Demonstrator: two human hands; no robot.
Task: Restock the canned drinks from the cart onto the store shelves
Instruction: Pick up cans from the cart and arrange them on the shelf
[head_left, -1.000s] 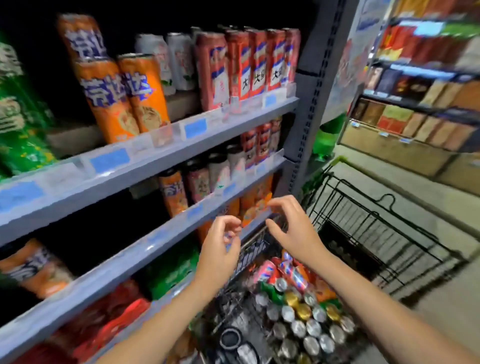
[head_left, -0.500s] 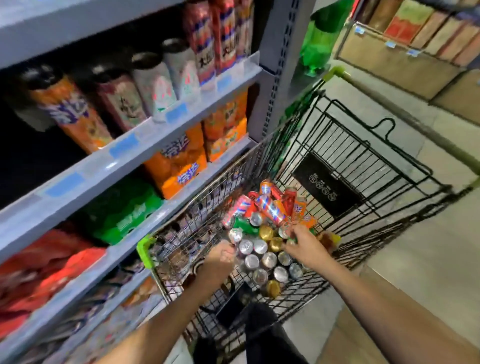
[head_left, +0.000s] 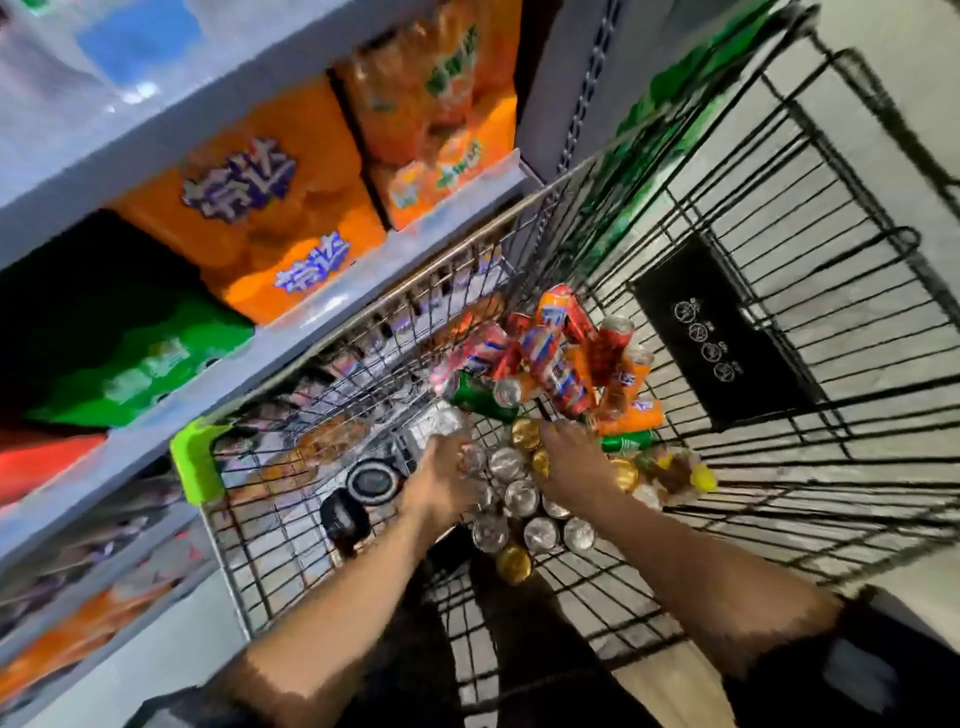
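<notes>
Both your arms reach down into the black wire shopping cart (head_left: 779, 291), which fills the centre and right of the frame. Your left hand (head_left: 441, 480) sits at the left edge of the cluster of upright silver-topped and gold-topped cans (head_left: 522, 496) in the lower middle of the cart; its fingers curl down among the can tops, but the blur keeps you from telling whether they hold one. Your right hand (head_left: 574, 460) lies on the same cluster just to the right, fingers bent over the tops near a gold lid; whether it grips a can cannot be told either.

Above the hands, toward the frame's centre, lies a loose heap of orange and red cans on their sides (head_left: 558, 358), with a green can (head_left: 480, 400) at its lower left edge. A black placard with white round symbols (head_left: 722, 332) hangs on the cart's far wall at right. A lime-green plastic corner bumper (head_left: 195, 462) caps the cart at left centre.

The grey metal store shelves (head_left: 260, 353) run diagonally along the left side, holding orange shrink-wrapped drink packs (head_left: 260, 208) at upper centre and a green pack (head_left: 135, 358) at left.
</notes>
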